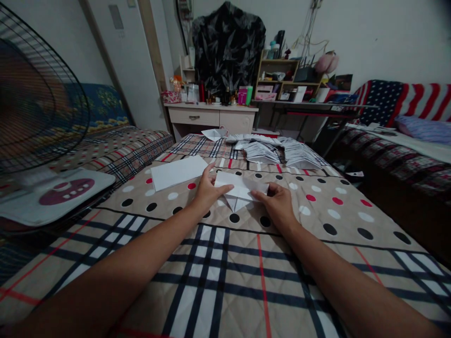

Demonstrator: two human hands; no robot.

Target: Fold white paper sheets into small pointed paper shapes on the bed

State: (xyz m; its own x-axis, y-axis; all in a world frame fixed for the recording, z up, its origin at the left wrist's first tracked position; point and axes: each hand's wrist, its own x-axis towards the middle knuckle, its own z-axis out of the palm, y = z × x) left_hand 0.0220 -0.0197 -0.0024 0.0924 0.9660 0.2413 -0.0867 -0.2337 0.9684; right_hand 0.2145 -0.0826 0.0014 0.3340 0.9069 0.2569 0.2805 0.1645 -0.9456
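Note:
A partly folded white paper sheet (241,188) lies on the patterned bedspread (225,263) in front of me. My left hand (207,189) presses on its left edge, fingers stretched over the paper. My right hand (276,201) pinches its right edge, fingers curled on the fold. A pointed flap of the paper sticks out toward me between both hands.
A stack of flat white sheets (179,172) lies left of my hands. Several folded paper pieces (278,151) are piled at the far end of the bed. A standing fan (35,108) is at the left. A desk (211,117) and shelves (285,77) stand behind; another bed (405,141) is at the right.

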